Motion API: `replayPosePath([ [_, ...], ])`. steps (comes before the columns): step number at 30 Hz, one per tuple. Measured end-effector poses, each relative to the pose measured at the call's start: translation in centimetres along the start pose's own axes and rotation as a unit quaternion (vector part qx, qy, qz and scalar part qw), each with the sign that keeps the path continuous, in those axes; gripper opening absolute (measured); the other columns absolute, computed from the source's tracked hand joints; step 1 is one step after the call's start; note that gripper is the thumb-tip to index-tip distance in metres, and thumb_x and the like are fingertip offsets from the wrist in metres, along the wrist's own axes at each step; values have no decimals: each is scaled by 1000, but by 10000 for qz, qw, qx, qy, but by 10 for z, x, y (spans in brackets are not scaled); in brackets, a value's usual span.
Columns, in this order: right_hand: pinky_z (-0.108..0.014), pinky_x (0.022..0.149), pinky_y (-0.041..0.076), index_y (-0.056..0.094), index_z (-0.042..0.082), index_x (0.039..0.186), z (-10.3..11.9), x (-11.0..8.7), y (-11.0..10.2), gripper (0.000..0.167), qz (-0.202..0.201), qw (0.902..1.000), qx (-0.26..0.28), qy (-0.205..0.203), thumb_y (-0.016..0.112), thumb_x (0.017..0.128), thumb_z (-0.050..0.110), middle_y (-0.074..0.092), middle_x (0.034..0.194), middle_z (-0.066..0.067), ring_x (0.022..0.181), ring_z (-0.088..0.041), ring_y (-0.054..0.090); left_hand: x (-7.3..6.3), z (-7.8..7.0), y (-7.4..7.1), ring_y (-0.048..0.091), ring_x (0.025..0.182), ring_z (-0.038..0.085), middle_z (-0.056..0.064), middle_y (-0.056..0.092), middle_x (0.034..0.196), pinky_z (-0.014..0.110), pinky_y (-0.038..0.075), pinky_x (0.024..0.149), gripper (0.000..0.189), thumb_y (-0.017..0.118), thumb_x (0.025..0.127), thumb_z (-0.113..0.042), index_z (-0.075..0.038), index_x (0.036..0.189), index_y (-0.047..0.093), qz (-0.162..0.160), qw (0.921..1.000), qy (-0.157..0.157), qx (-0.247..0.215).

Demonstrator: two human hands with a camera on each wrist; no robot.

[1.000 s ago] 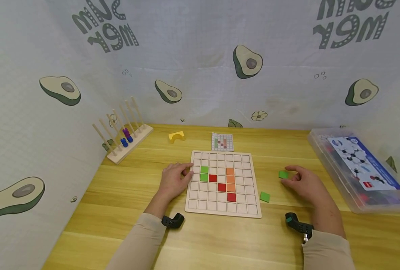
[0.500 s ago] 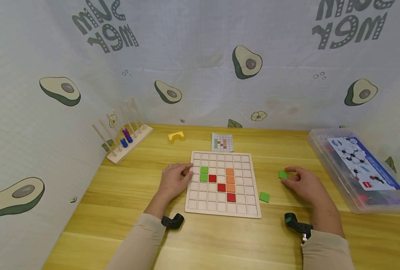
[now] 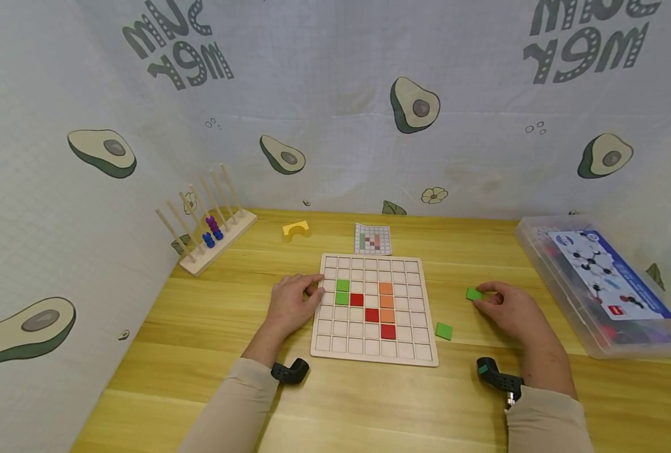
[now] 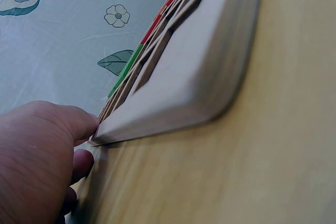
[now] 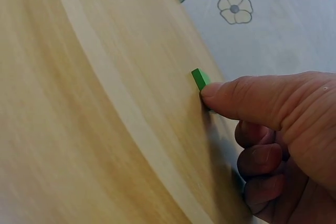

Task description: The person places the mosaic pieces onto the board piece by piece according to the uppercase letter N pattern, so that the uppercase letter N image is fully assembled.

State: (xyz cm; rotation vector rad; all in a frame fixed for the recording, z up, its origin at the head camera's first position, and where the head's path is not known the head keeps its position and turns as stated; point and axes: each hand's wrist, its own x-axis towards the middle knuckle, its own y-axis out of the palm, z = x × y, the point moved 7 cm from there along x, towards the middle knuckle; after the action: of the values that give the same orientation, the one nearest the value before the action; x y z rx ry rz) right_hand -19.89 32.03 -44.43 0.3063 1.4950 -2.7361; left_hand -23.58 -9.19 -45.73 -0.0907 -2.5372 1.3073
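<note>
A square wooden grid board (image 3: 347, 346) lies on the table with green, red and orange tiles in some of its cells. My left hand (image 3: 293, 305) rests at the board's left edge, its index finger and thumb touching the rim; the left wrist view shows the thumb against the side. To the right of the board, my right hand (image 3: 511, 311) pinches a green tile (image 3: 473, 294) between thumb and index finger, low over the table. In the right wrist view the thumb covers part of that green tile (image 5: 200, 78). Another green tile (image 3: 444, 331) lies near the board's right edge.
Behind the board is a small printed pattern card (image 3: 372, 239). A yellow arch block (image 3: 296, 230) and a wooden peg rack (image 3: 222, 245) with blue and purple pieces stand to the left. A clear plastic case (image 3: 573, 296) lies at the far right.
My right hand's fingertips have drawn closer on the green tile, which has shifted slightly left and toward me. The left hand and the board stay in place.
</note>
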Motion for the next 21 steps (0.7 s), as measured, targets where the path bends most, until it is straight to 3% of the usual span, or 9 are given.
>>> replayPosePath([
  [21, -32, 64, 36, 59, 0, 130, 12, -3, -2, 45, -37, 9999, -110, 20, 65, 100, 33, 54, 88, -9, 74, -21, 49, 0, -1, -1, 51, 82, 16, -7, 63, 79, 33, 34, 78, 30, 67, 97, -28, -20, 126, 74, -13, 10000, 28, -19],
])
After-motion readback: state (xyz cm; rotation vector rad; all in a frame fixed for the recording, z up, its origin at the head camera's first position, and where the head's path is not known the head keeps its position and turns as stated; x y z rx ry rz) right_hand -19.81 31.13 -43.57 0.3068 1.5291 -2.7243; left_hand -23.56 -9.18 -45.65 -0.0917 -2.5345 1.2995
